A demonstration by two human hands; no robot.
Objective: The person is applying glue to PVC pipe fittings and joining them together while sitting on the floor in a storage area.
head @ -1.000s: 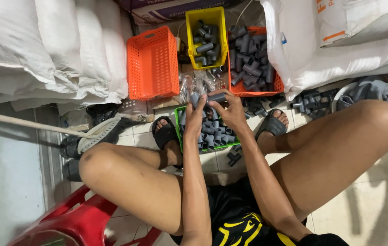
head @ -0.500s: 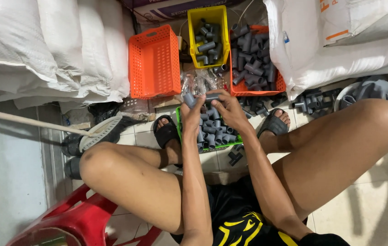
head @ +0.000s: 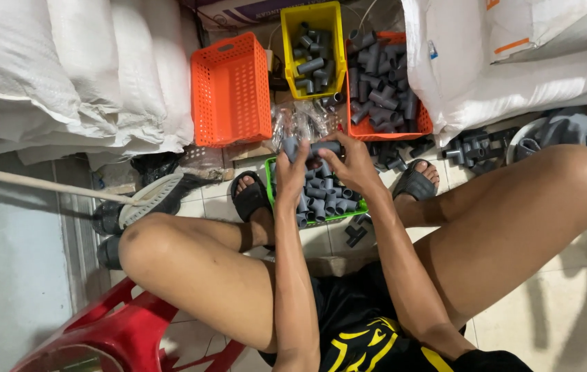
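Grey plastic pipe fittings fill the green basket (head: pixel 357 211) on the floor between the person's feet, and just above it both hands meet. The left hand (head: pixel 292 165) is curled around a grey pipe fitting (head: pixel 291 146), the right hand (head: pixel 353 160) pinching a short grey pipe piece (head: pixel 326 146) against it. Farther off stand an empty orange basket (head: pixel 231 89), a yellow basket (head: pixel 315 17) and a second orange basket (head: pixel 390 129) of fittings.

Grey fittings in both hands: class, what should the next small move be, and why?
Probably press the two pieces together. The left hand and right hand hold grey fittings end to end above the green basket of loose fittings, seemingly lined up but not clearly seated.
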